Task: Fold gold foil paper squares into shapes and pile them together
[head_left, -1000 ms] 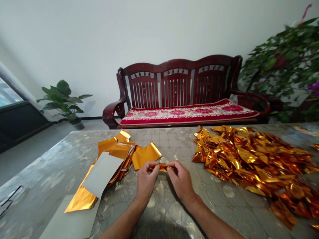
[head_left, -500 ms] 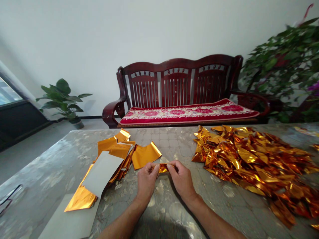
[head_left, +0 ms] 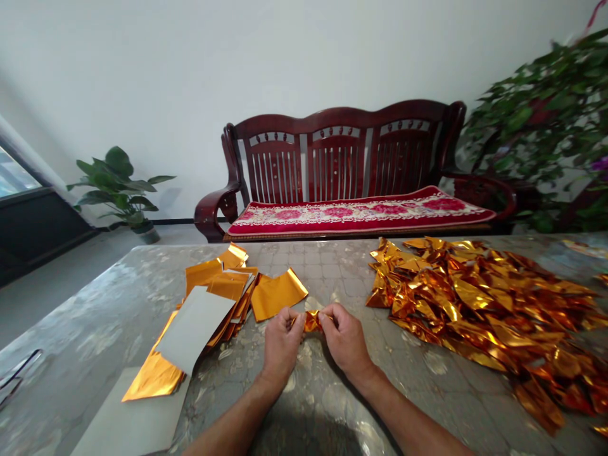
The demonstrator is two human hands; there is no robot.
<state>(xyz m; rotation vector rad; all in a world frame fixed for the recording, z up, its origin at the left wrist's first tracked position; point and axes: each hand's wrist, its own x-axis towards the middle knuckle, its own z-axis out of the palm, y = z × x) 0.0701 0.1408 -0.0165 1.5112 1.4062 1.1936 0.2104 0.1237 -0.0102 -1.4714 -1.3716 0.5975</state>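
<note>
A small piece of folded gold foil paper (head_left: 312,321) is stretched between my two hands above the table's middle. My left hand (head_left: 284,339) pinches its left end between thumb and fingers. Its right end is pinched by my right hand (head_left: 346,339) in the same way. Just beyond my left hand lies a flat gold foil sheet (head_left: 278,294), its far right edge curled. Left of it is an untidy stack of gold foil sheets (head_left: 228,288), with a pale grey sheet (head_left: 196,323) on top. On the right spreads a large heap of folded gold foil pieces (head_left: 475,304).
Under everything is a table with a grey patterned cover (head_left: 237,386). A pale board (head_left: 137,421) lies at the front left, and a pair of glasses (head_left: 21,373) at the left edge. Beyond stands a dark red wooden bench (head_left: 337,158), with plants (head_left: 118,183) on both sides.
The foil piece between my hands has opened slightly and shows more crinkled surface. Both hands keep their pinch in nearly the same place. The view has shifted a little.
</note>
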